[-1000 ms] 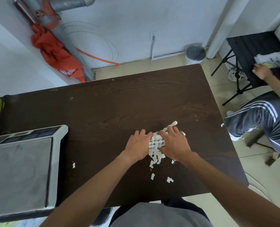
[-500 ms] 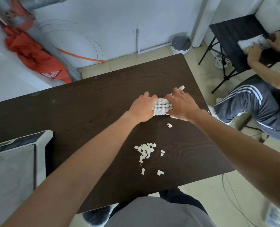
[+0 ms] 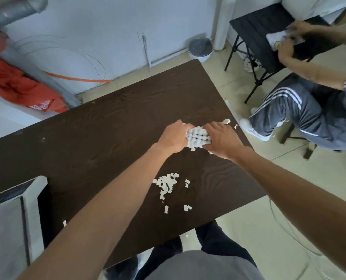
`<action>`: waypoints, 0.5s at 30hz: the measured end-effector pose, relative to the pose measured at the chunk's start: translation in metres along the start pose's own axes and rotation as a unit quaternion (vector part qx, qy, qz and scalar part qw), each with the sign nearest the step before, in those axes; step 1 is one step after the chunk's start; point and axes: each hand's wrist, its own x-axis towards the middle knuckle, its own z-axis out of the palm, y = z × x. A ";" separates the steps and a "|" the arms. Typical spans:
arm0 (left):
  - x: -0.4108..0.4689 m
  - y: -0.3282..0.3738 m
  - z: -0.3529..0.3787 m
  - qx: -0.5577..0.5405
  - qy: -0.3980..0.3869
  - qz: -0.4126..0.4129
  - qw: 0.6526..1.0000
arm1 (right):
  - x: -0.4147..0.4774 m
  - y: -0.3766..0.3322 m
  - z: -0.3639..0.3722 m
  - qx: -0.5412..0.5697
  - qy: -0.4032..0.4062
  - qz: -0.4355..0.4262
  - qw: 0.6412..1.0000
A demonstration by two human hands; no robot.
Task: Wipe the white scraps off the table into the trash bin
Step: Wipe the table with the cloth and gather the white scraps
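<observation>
Left hand [image 3: 173,138] and right hand [image 3: 221,139] clench a white bumpy cloth [image 3: 197,137] between them on the table [image 3: 99,142]; white scraps [image 3: 166,185] lie nearer the person.

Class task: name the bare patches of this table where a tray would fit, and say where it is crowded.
Bare: the table's far-left stretch, between the wall edge and the left hand. Crowded: the scrap pile near the front edge, and the wad between both hands, right hand.
</observation>
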 end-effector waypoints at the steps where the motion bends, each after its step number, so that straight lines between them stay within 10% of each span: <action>1: -0.004 -0.002 0.001 0.002 -0.004 0.005 1.000 | -0.007 -0.005 0.004 0.001 0.003 0.009 1.000; 15: -0.086 -0.026 0.025 0.010 -0.036 0.111 0.993 | -0.102 -0.117 0.054 0.034 0.013 0.138 0.990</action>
